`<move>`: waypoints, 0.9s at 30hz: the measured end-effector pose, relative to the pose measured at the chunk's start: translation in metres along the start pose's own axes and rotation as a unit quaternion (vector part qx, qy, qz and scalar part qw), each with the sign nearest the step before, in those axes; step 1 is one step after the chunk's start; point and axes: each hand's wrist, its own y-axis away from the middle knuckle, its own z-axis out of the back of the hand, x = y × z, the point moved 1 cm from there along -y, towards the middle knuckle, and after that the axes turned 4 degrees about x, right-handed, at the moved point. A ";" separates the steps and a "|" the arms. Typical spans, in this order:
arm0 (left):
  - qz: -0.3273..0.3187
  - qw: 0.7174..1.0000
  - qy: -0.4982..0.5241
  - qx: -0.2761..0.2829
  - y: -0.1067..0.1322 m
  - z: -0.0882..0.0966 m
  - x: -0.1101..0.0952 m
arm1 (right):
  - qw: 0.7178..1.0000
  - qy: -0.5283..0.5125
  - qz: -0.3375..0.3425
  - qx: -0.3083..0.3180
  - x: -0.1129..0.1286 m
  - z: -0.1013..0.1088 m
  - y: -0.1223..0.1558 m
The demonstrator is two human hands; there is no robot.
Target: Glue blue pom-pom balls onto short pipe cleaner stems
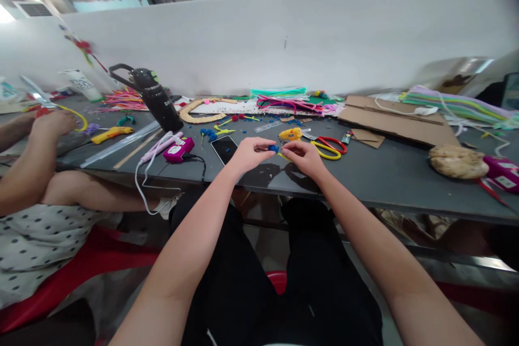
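Above the table's front edge, my left hand (250, 153) pinches a small blue fuzzy pipe-cleaner piece (273, 148) between thumb and fingers. A yellow stem (283, 156) runs from beneath it toward my right hand (305, 157), whose fingertips are closed on the stem. Just left of my left hand lies a dark-screened phone (224, 149). Scissors (334, 147) with red and yellow handles rest behind my right hand, beside a yellow tool (291, 134) that I cannot make out fully. Blue and yellow pipe-cleaner pieces (209, 134) lie beyond the phone.
A black bottle (156, 98) stands back left, near a purple box (179, 150) with white cords. Pink pipe cleaners (284, 104) and cardboard sheets (399, 119) lie along the wall. At the far left sits another person, hands (51, 123) over the table.
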 end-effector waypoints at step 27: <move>0.009 0.998 0.066 0.016 0.000 0.000 0.002 | 0.999 0.046 0.000 0.029 0.000 -0.003 0.002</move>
